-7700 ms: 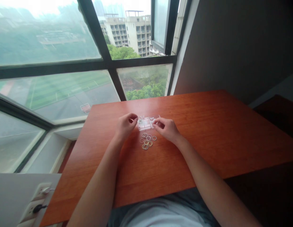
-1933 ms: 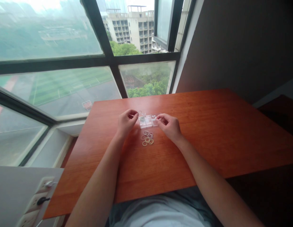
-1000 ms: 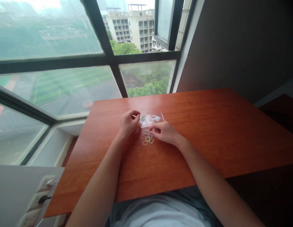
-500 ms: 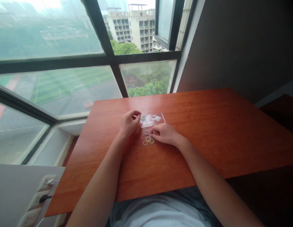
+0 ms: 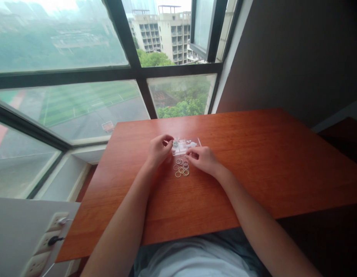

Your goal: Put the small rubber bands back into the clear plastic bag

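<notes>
A clear plastic box (image 5: pixel 178 148) with its lid open to the right lies near the middle of the table. Small ring-shaped items (image 5: pixel 175 143) sit in its left part. My left hand (image 5: pixel 161 149) is at the box's left edge, thumb and forefinger brought together; whatever they pinch is too small to make out. Just in front of the lid, my right hand (image 5: pixel 202 158) has its fingertips together, and anything between them is hidden. Several pale pink and yellowish rings (image 5: pixel 181 170) lie on the wood in front of the box, left of my right hand.
The reddish-brown table (image 5: pixel 253 154) reaches far to the right. Behind it and to the left are dark-framed windows (image 5: pixel 135 73). Sockets with plugs (image 5: pixel 53 240) are on the wall at lower left.
My right hand has moved slightly up and away from the rings, toward the box. One pinkish ring that was by its fingertips now shows fully on the table. My left hand keeps its place.
</notes>
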Action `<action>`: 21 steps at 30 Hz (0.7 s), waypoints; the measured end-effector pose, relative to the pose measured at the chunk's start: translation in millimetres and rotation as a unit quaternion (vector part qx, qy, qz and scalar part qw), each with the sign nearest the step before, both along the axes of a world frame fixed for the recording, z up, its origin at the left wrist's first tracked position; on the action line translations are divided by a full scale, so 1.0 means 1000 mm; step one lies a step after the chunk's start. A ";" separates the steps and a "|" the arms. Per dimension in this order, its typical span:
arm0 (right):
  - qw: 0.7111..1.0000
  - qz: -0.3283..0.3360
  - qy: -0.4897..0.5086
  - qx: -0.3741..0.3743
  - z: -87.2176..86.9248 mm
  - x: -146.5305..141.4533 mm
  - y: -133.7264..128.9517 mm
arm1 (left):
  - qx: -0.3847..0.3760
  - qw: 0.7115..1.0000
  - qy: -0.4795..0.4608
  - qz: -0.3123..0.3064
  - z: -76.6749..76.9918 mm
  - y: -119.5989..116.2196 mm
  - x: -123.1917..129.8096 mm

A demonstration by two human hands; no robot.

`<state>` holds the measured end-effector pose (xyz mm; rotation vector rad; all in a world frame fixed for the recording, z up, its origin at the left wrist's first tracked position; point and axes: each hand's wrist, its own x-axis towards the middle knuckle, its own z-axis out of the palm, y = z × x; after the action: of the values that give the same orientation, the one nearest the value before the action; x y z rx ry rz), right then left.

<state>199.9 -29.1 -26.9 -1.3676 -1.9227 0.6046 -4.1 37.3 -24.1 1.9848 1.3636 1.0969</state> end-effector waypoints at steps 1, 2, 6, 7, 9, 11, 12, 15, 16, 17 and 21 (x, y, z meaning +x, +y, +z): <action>0.999 -0.028 0.024 0.017 0.000 0.001 0.001 | 0.001 1.000 0.001 -0.003 0.000 0.000 0.000; 0.997 -0.053 0.048 0.031 0.001 0.001 0.002 | 0.001 1.000 0.003 -0.006 -0.001 0.000 0.001; 0.986 -0.112 0.107 0.060 0.003 0.004 0.003 | 0.004 1.000 0.010 -0.020 -0.002 -0.002 0.003; 0.986 -0.115 0.109 0.060 0.004 0.004 0.003 | 0.004 1.000 0.009 -0.025 -0.001 -0.003 0.003; 0.986 -0.116 0.104 0.057 0.004 0.004 0.003 | 0.004 0.999 0.002 -0.040 0.000 -0.005 0.006; 0.987 -0.114 0.097 0.054 0.005 0.003 0.003 | 0.001 0.998 -0.008 -0.063 0.003 -0.009 0.010; 0.988 -0.113 0.095 0.054 0.005 0.003 0.003 | -0.004 0.997 -0.014 -0.078 0.006 -0.012 0.013; 0.988 -0.109 0.090 0.054 0.004 0.002 0.003 | -0.029 0.989 -0.035 -0.144 0.013 -0.021 0.023; 0.989 -0.109 0.089 0.054 0.004 0.002 0.003 | -0.036 0.985 -0.038 -0.166 0.015 -0.024 0.026; 0.989 -0.109 0.088 0.053 0.004 0.002 0.003 | -0.037 0.982 -0.037 -0.179 0.016 -0.027 0.029; 0.989 -0.104 0.084 0.055 0.002 0.003 0.004 | -0.023 0.984 -0.028 -0.175 0.017 -0.030 0.033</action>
<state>202.7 -25.2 -24.4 -1.3799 -1.6310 0.4866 29.0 7.2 -6.9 2.0450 0.9525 0.9392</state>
